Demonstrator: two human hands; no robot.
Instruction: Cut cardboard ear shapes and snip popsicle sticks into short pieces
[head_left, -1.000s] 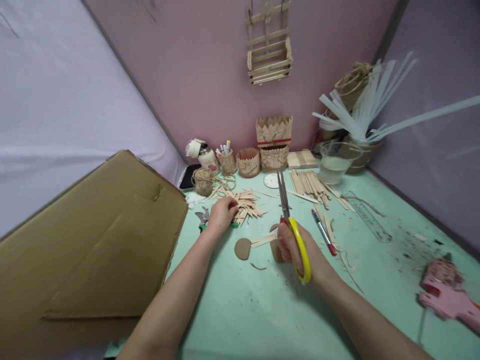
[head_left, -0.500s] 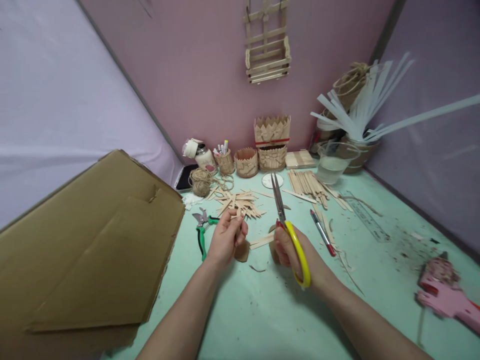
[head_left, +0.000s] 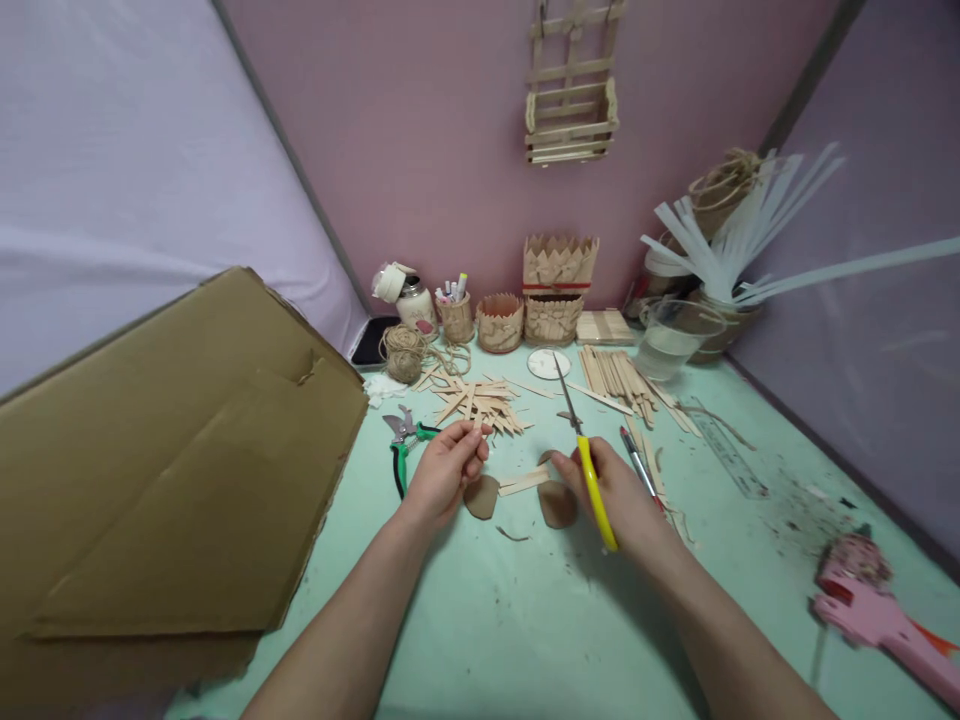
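Note:
My right hand [head_left: 611,490] is wrapped round the yellow handle of a pair of scissors [head_left: 594,490], whose blades point away over the table and look closed. My left hand [head_left: 450,465] is closed in a pinch, with the end of a pale craft stick [head_left: 478,418] showing at its fingertips. Between the hands lie short pieces of craft stick [head_left: 523,482] side by side. A brown cardboard piece [head_left: 481,497] rests by my left hand, and a second brown piece [head_left: 557,505] lies below my right fingers. Beyond is a heap of cut sticks [head_left: 491,400].
Green-handled pruners [head_left: 405,440] lie left, beside a big cardboard sheet [head_left: 187,480]. Twine [head_left: 403,355], stick-covered pots [head_left: 500,325] and a plastic cup [head_left: 671,345] line the back. Whole sticks [head_left: 619,380], a pen [head_left: 637,462], a ruler [head_left: 724,450] and a pink glue gun [head_left: 862,610] are right.
My right hand has shifted slightly right and the scissors have turned, their blades coming together. More of the right-hand brown piece shows. The view has shifted a little.

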